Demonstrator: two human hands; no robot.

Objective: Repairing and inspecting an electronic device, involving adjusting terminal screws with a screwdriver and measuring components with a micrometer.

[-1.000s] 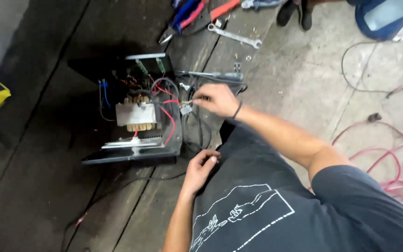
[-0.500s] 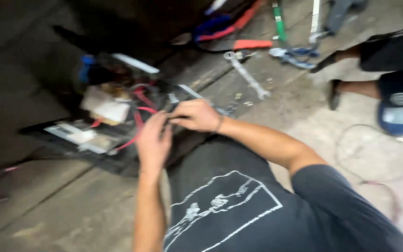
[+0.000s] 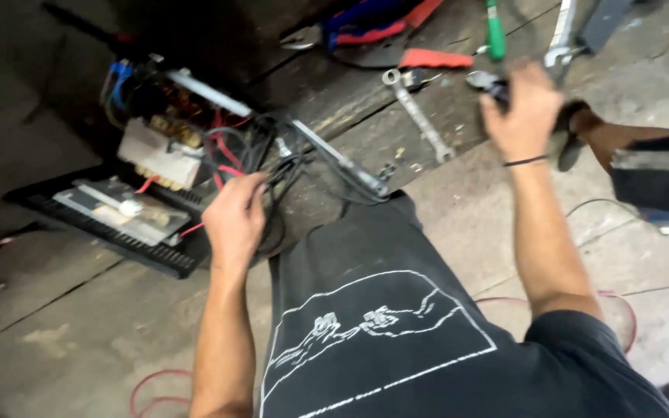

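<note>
Since half a second ago, right hand (image 3: pixel 526 108) has been lifted to one o'clock, clenched on dark-handled pliers (image 3: pixel 489 83), while black wires (image 3: pixel 276 166) of the opened transformer unit (image 3: pixel 156 166) at ten o'clock are grasped by left hand (image 3: pixel 234 220).

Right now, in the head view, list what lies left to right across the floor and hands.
Opened electrical unit with transformer → left hand on the black wires → open-ended spanner → right hand raised, gripping a dark-handled tool → another person's foot at the right.
</note>
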